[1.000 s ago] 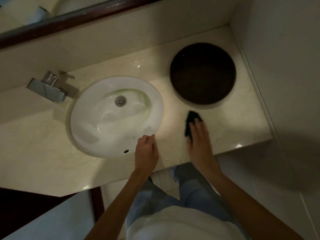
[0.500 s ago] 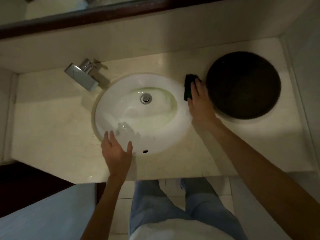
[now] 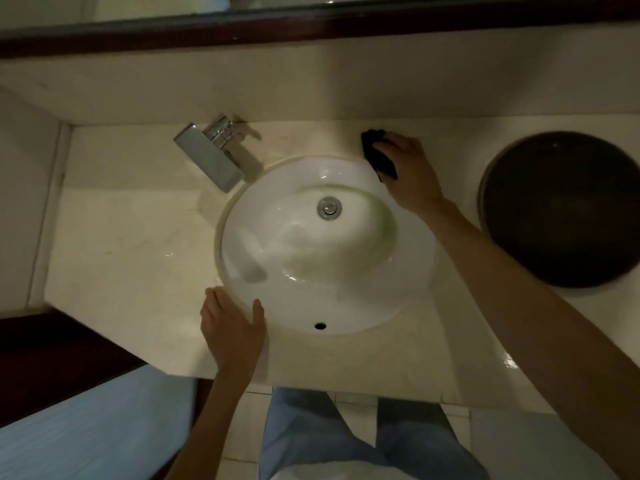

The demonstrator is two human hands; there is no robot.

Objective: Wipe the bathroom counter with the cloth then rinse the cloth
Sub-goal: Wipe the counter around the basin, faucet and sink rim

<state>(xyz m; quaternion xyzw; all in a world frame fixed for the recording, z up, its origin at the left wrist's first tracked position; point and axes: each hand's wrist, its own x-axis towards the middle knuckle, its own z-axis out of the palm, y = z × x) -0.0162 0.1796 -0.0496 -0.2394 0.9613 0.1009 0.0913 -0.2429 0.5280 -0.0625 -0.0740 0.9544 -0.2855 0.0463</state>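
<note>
Right hand (image 3: pixel 410 171) presses its fingers (image 3: pixel 388 147) flat on the dark cloth (image 3: pixel 378 154) at the table's (image 3: pixel 131 244) back edge beside the sink (image 3: pixel 322 244) (left hand (image 3: pixel 232 327) spread, empty, bracing); the bunched cloth risks skipping the strip behind the tap (image 3: pixel 211 154).

Dim light falls on cream walls (image 3: pixel 311 88) topped by a dark wooden mirror frame (image 3: pixel 311 24). Pale floor tiles (image 3: pixel 247 427) show below, with dark wood panelling (image 3: pixel 52 355) at lower left.

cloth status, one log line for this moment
phase: wiping | right hand: pressing dark cloth on counter behind sink | left hand: resting on sink edge
</note>
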